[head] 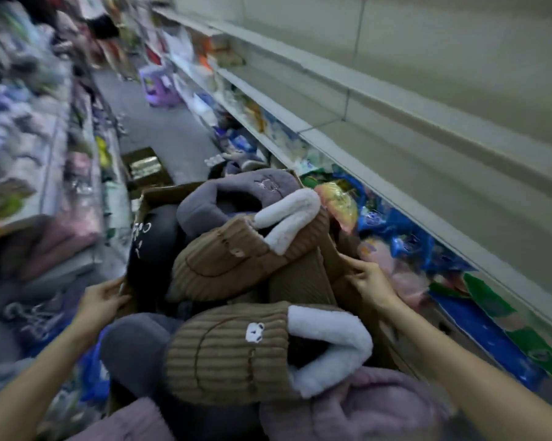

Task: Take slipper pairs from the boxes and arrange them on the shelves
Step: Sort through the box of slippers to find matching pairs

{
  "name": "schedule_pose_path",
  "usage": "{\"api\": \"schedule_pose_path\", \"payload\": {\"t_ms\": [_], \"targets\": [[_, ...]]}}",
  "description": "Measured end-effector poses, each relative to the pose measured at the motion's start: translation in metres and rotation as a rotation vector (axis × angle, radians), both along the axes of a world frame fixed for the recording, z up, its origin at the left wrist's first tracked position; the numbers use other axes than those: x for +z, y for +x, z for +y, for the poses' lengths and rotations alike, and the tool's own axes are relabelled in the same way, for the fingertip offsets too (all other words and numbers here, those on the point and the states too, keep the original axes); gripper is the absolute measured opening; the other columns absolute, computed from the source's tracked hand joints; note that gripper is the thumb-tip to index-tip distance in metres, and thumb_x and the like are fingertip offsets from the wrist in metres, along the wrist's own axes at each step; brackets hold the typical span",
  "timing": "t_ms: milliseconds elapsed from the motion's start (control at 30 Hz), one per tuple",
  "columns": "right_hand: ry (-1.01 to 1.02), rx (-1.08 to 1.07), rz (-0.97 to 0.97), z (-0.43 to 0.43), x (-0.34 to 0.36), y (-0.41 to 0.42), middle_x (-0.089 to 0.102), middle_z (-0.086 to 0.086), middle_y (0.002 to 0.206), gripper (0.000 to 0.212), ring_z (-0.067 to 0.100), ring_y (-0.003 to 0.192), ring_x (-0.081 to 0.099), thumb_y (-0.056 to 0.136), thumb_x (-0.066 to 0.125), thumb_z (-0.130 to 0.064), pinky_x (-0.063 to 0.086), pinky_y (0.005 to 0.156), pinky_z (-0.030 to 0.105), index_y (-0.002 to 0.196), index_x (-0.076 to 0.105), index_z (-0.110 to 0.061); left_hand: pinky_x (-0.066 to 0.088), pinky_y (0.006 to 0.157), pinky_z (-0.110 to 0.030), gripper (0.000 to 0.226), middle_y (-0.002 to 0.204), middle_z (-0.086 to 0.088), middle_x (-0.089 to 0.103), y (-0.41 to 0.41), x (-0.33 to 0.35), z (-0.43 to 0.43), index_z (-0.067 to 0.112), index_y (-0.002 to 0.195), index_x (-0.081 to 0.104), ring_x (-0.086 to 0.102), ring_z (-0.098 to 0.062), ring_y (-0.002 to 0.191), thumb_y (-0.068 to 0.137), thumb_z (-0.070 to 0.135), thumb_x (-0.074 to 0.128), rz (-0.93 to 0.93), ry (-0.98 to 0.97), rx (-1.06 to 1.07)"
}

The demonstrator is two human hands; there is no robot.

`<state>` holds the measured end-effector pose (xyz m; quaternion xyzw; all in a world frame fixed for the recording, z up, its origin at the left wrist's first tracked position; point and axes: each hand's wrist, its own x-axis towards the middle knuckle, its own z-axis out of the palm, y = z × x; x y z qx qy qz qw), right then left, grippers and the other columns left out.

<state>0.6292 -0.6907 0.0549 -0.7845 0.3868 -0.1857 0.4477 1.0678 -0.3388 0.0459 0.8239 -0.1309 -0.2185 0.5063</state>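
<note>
Slippers (236, 259) fill the cardboard box (335, 259) at frame centre: brown ribbed ones with white lining, grey and pink ones around them. We see the left hand (101, 299) at 8 o'clock, fingers closed on the box's edge; the right hand (368, 280) at 3 o'clock grips the opposite flap. Bare shelves (395, 100) run toward 1 o'clock.
</note>
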Motion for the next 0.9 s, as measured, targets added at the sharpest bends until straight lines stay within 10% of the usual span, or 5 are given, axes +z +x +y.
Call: {"api": "schedule_pose_path", "payload": {"t_ms": [100,400,633,767,900], "targets": [[0.015,0.085,0.06,-0.039,0.013,0.06,0.074,-0.005,0.099,0.06,0.009,0.082,0.072,0.085,0.061,0.002,0.057,0.083,0.044,0.13,0.056,-0.037,0.038,0.05,0.0,0.048,0.099,-0.009,0.058,-0.018,0.055,-0.033,-0.007,0.123,0.059,0.043,0.019,0.045,0.077,-0.021,0.061,-0.199,0.087,-0.016],[-0.07,0.164,0.118,-0.15,0.022,0.246,0.071,-0.001,0.1,0.063,-0.012,0.079,0.059,0.081,0.066,0.006,0.045,0.069,0.004,0.13,0.056,-0.031,0.054,0.077,-0.04,0.054,0.089,-0.008,0.065,0.1,0.065,-0.087,0.01,0.128,0.061,0.056,-0.018,0.076,0.079,-0.013,0.064,-0.102,0.164,0.189],[-0.096,0.198,0.123,-0.206,0.011,0.404,0.069,-0.012,0.098,0.067,-0.017,0.068,0.059,0.08,0.066,0.006,0.053,0.073,0.022,0.129,0.054,-0.037,0.047,0.056,-0.009,0.053,0.111,-0.016,0.063,0.256,0.032,-0.145,-0.002,0.128,0.057,0.051,-0.017,0.091,0.079,-0.023,0.057,-0.068,0.113,0.195],[-0.065,0.167,0.173,-0.226,0.015,0.489,0.07,-0.012,0.093,0.061,-0.005,0.074,0.066,0.083,0.064,0.005,0.055,0.078,0.024,0.13,0.056,-0.032,0.034,0.038,-0.007,0.049,0.095,-0.012,0.062,0.351,0.03,-0.185,-0.002,0.129,0.056,0.048,-0.004,0.052,0.082,-0.017,0.06,0.107,0.034,0.26],[-0.091,0.15,0.181,-0.252,0.021,0.567,0.068,-0.011,0.107,0.058,-0.015,0.071,0.061,0.083,0.063,0.005,0.053,0.08,0.023,0.131,0.057,-0.026,0.038,0.049,-0.001,0.051,0.118,-0.032,0.058,0.432,0.053,-0.229,-0.008,0.132,0.051,0.051,-0.014,0.086,0.083,-0.021,0.056,0.153,-0.053,0.22]]}}
